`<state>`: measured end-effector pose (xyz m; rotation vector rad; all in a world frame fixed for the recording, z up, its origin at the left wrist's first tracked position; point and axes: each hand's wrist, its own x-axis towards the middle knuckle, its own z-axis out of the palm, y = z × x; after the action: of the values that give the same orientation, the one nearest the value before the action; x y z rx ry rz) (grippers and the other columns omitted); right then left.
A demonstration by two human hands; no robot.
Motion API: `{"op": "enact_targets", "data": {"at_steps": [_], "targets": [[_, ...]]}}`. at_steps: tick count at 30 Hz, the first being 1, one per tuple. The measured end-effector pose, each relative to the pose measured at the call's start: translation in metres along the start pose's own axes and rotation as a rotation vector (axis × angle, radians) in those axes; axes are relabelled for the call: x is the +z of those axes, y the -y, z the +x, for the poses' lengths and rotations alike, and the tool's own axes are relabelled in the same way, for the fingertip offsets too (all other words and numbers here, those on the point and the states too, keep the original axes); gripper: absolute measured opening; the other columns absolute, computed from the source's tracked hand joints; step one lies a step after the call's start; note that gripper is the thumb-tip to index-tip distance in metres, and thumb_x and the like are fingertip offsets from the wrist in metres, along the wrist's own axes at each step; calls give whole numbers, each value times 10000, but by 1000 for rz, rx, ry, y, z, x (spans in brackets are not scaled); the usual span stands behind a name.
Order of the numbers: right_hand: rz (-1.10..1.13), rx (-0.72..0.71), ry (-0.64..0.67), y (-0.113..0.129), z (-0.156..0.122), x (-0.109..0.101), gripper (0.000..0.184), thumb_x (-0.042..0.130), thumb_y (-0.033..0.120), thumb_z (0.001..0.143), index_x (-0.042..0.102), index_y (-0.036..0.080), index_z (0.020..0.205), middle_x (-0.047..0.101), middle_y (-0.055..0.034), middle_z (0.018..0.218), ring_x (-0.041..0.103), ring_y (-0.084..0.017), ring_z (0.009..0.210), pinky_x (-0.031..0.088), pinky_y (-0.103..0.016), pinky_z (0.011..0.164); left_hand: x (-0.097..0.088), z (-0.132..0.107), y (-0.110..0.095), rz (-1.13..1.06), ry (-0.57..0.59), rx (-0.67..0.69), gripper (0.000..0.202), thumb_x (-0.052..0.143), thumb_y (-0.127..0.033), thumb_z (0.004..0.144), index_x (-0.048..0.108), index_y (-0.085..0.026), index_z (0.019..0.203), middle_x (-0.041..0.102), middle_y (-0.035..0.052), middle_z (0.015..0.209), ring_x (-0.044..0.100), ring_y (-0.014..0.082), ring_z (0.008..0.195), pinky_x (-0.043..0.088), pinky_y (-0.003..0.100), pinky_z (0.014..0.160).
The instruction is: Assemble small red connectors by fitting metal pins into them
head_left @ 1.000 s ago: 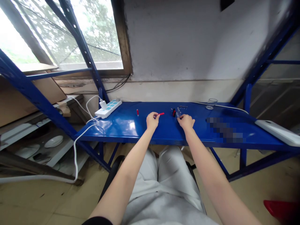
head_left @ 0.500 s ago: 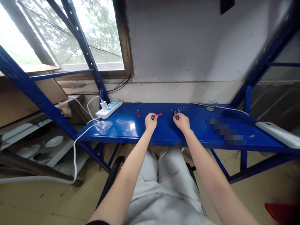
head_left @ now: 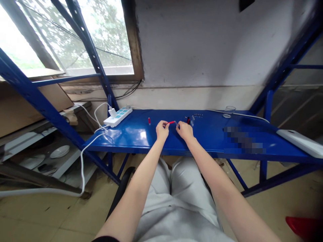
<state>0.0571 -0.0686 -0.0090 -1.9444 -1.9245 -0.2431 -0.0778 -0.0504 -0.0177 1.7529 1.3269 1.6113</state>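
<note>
Between the thumb and fingers of my left hand (head_left: pixel 162 131) is a slim red tube (head_left: pixel 171 122), pointing right. My right hand (head_left: pixel 185 130) pinches a small clear-grey piece (head_left: pixel 176 123) at the tube's right end; whether the two are joined is too small to tell. Just behind my right hand lie small black and red pieces (head_left: pixel 188 120) and a few clear pieces (head_left: pixel 192 119). A row of several tiny parts (head_left: pixel 198 115) sits beyond them. Left of my hands, a short red piece with a pale end (head_left: pixel 149 121) is on the blue table (head_left: pixel 131 134).
A white power strip (head_left: pixel 118 116) with a plug and cable lies at the table's left. At the back right stands a clear glass (head_left: pixel 229 112). A white flat object (head_left: pixel 300 143) rests at the right edge, near a blurred-out dark patch (head_left: pixel 243 139). Blue metal posts frame both sides.
My right hand has moved left from the small black and red pieces, carrying a clear-grey piece to the red tube's end. My left hand has stayed nearly still.
</note>
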Motion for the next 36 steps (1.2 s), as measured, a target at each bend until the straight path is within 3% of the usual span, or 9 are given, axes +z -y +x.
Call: {"op": "enact_targets", "data": {"at_steps": [19, 25, 31, 36], "targets": [[-96, -23, 28, 3, -4, -3, 187, 397, 201, 855, 548, 139, 947, 649, -113, 908, 607, -200, 841, 382, -265, 689, 0, -1, 0, 13, 13, 15, 27, 544, -170, 767, 568, -174, 780, 616, 19, 780, 544, 111, 671, 455, 251, 687], [-91, -33, 36, 4, -6, -5, 192, 389, 187, 851, 543, 135, 955, 646, -126, 930, 602, -201, 867, 382, -269, 712, -1, -2, -1, 42, 14, 127, 140, 475, -187, 822, 597, -176, 890, 630, 59, 911, 569, 136, 773, 464, 279, 766], [-84, -26, 36, 4, -7, -6, 198, 398, 199, 841, 542, 131, 959, 653, -125, 905, 609, -203, 848, 378, -268, 700, -1, -5, -6, 52, 105, 251, 284, 434, -183, 848, 598, -202, 1079, 619, 70, 1007, 579, 146, 865, 462, 291, 824], [-68, -12, 21, 3, -7, -5, 194, 408, 226, 843, 548, 147, 952, 658, -105, 876, 617, -198, 804, 375, -267, 673, 0, -8, -6, 87, 177, 315, 256, 448, -161, 835, 652, -213, 979, 631, 61, 970, 573, 162, 939, 453, 315, 862]]}}
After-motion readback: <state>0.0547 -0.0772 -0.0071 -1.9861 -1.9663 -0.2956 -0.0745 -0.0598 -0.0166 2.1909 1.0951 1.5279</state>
